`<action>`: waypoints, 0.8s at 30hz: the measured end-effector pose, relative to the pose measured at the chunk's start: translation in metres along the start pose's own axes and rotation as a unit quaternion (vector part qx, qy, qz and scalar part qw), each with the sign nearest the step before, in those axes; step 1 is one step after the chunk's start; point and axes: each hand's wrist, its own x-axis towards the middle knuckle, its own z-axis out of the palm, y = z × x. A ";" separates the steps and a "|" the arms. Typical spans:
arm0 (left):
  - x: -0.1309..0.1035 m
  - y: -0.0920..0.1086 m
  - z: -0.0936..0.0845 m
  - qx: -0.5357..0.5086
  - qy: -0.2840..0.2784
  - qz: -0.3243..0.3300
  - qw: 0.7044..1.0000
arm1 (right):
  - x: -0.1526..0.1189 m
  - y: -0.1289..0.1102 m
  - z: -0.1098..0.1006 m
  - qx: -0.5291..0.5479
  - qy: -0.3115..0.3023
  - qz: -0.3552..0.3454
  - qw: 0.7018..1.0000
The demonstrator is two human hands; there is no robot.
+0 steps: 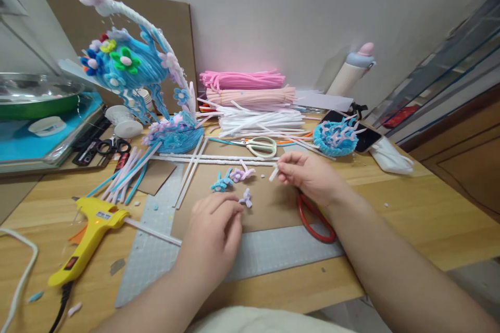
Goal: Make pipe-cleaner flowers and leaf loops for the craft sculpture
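My right hand [307,174] pinches a short whitish strip [274,174] between thumb and fingertips; its material is hard to make out. Resting low over the brown cardboard, my left hand [214,226] has bent fingers, with the thumb apart from the index finger. Its index fingertip is right beside a small lavender pipe-cleaner flower [246,198], and whether they touch is unclear. Just beyond lie a blue pipe-cleaner flower [221,182] and a pinkish-lavender one [241,173]. Red-handled scissors [317,221] lie partly under my right forearm.
At left are a yellow glue gun [91,231], loose pipe cleaners [125,177] and a tall blue flower-covered craft piece [136,62]. Cream-handled scissors [261,146] lie before pipe-cleaner bundles [260,120]. A round blue craft piece [335,138] and a bottle [349,75] stand back right.
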 end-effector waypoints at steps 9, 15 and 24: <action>-0.004 0.012 -0.005 -0.142 -0.024 -0.033 0.989 | -0.043 -0.007 0.062 0.341 -0.160 0.123 0.918; -0.006 0.012 -0.004 -0.154 -0.032 -0.069 0.985 | -0.041 -0.005 0.060 0.307 -0.120 0.070 0.942; -0.004 0.012 -0.004 -0.158 -0.033 -0.094 0.982 | -0.030 -0.009 0.050 0.392 -0.080 0.128 0.907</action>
